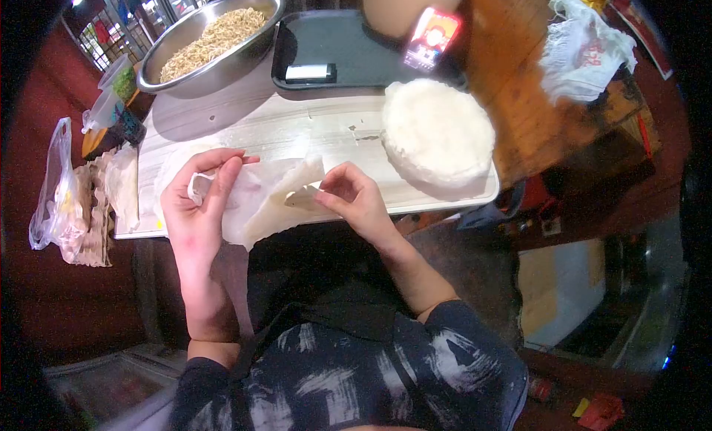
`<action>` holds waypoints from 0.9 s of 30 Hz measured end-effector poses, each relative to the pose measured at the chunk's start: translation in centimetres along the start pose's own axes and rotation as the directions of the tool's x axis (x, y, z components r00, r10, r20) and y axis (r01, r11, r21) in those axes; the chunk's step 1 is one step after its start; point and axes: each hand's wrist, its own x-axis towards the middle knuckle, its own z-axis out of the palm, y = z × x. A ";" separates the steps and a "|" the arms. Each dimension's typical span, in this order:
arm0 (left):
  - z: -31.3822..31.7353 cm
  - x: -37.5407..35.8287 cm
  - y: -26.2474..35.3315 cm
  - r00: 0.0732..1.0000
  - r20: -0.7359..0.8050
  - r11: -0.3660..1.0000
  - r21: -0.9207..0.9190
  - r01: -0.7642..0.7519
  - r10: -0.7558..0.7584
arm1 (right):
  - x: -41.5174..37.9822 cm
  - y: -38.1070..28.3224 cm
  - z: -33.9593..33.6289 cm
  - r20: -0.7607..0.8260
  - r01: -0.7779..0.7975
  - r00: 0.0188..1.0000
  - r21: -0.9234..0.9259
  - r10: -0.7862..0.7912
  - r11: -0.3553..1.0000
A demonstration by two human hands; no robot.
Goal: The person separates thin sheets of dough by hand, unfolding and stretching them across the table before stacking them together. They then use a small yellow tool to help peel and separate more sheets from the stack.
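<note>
Dark white-streaked clothes [334, 364] cover me; at the counter's [245, 116] near edge, my left hand [194, 197] pinches a thin pale sheet [259, 208], my right hand [357, 202] its other side; farther right, a white cloth [586, 56] bears red lettering I can't read.

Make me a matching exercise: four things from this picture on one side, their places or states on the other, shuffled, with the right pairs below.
Things:
1. metal bowl
2. phone
3. pale sheet
4. round white mass

Places or states:
a. between the left hand and the right hand
b. on the right-hand end of the pale tabletop
c. holding a heap of light brown pieces
d. showing a lit screen

Pairs: 1-c, 2-d, 3-a, 4-b
</note>
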 end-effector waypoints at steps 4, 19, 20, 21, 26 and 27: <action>0.5 0.2 0.1 0.999 -0.028 0.997 -0.067 0.030 -0.032 | -0.1 -1.1 0.6 0.080 0.061 0.995 0.023 -0.062 0.998; 0.0 0.1 -0.1 1.000 -0.007 0.989 -0.147 0.001 -0.002 | 0.7 -1.4 2.6 -0.062 0.081 0.996 0.224 -0.069 0.971; 0.0 0.1 -0.1 1.000 -0.002 0.990 -0.138 -0.012 0.012 | 0.7 -1.6 2.7 -0.049 0.073 0.997 0.239 -0.063 0.968; -0.1 0.1 -0.2 1.000 0.003 0.991 -0.130 -0.024 0.025 | 0.6 -1.7 2.7 -0.036 0.064 0.998 0.253 -0.057 0.965; -0.5 -0.2 -1.4 0.998 0.023 0.982 -0.176 0.066 -0.063 | 1.2 -3.6 2.4 -0.110 0.228 0.971 0.189 -0.210 0.955; -0.8 -0.3 -1.9 0.993 0.054 0.980 -0.166 0.109 -0.102 | 1.2 -4.6 2.6 -0.144 0.280 0.957 0.212 -0.254 0.936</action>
